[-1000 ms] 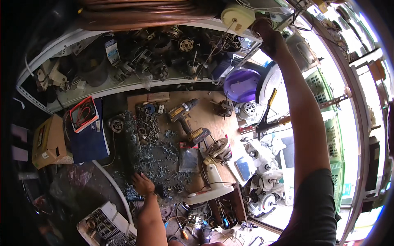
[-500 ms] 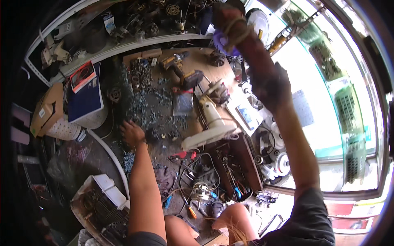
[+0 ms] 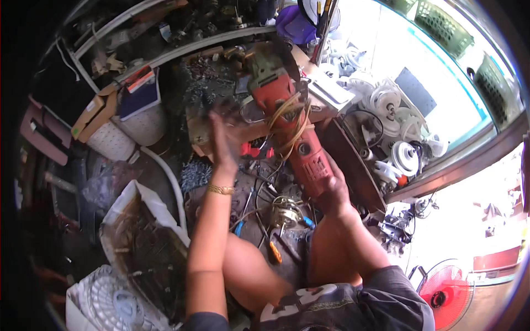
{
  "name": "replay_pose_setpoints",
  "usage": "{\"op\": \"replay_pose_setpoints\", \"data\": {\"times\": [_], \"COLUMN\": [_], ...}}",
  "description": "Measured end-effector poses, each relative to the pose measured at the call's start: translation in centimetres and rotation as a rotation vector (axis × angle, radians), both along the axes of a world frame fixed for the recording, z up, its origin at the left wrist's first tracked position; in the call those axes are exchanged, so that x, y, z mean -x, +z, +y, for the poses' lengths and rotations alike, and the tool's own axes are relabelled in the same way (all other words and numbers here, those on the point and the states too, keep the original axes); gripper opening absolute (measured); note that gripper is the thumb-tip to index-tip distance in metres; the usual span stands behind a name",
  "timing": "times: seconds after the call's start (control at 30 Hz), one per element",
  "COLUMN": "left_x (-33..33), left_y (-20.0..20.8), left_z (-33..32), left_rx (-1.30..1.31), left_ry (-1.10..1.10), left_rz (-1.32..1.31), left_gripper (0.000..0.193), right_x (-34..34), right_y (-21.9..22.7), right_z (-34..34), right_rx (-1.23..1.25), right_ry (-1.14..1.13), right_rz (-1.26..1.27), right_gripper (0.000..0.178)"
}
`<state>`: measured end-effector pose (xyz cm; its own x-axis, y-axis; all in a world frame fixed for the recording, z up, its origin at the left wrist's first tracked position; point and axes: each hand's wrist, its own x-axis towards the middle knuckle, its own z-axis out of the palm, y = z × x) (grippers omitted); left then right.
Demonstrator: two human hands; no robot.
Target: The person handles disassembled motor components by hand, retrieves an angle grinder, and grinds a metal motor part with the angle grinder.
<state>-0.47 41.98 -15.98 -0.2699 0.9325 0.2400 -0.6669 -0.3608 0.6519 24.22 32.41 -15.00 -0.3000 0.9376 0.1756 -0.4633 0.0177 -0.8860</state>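
Observation:
A large red angle grinder (image 3: pixel 302 144) with a grey-green head hangs over the low workbench (image 3: pixel 248 130), tilted with its head away from me. Tan cord (image 3: pixel 288 124) is looped around its body. My right hand (image 3: pixel 335 193) is wrapped around the rear end of the grinder. To the left of the tool, my left hand (image 3: pixel 223 138) is raised with its fingers stretched out and nothing in it. Its fingertips are blurred by motion. Below the grinder, a metal motor part (image 3: pixel 285 212) lies on the floor among wires.
White plastic pulley-like parts (image 3: pixel 406 157) are heaped at the right. Beside my left arm stands a dirty white casing (image 3: pixel 146 220). White bins (image 3: pixel 112 144) and a grey hose (image 3: pixel 168 176) lie farther left. A red fan (image 3: pixel 439 299) is at the lower right. Shelves (image 3: pixel 182 52) line the back.
My right hand has brought the grinder down and inward from the upper right. My left hand has lifted off the bench area and moved right. The view has shifted too.

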Motion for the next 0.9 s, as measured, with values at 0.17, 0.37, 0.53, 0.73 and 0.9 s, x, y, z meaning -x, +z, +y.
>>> {"op": "replay_pose_setpoints", "data": {"times": [0.17, 0.37, 0.53, 0.73, 0.9], "left_x": [-7.8, -9.6, -12.1, -12.3, -10.6], "left_y": [6.5, 6.3, 7.9, 4.1, 3.3], "left_z": [-11.8, -19.1, -18.2, -18.5, -18.8], "left_rx": [0.015, -0.178, 0.018, 0.032, -0.051], "left_ry": [-0.412, -0.469, -0.198, 0.231, 0.292], "left_rz": [0.350, 0.599, 0.267, 0.203, 0.127], "left_gripper": [0.069, 0.067, 0.055, 0.058, 0.056], "right_x": [-0.7, -5.0, -5.9, -2.4, -1.3], "right_y": [-1.4, -0.5, 0.3, -2.1, -0.3], "right_z": [-9.1, -14.1, -13.8, -15.0, -13.1], "right_rx": [-0.313, -0.359, -0.413, -0.598, -0.554], "right_ry": [-0.124, -0.074, -0.115, -0.757, -0.623], "right_rz": [-0.061, -0.087, -0.260, -0.725, -0.823], "right_gripper": [0.095, 0.093, 0.078, 0.082, 0.055]}}
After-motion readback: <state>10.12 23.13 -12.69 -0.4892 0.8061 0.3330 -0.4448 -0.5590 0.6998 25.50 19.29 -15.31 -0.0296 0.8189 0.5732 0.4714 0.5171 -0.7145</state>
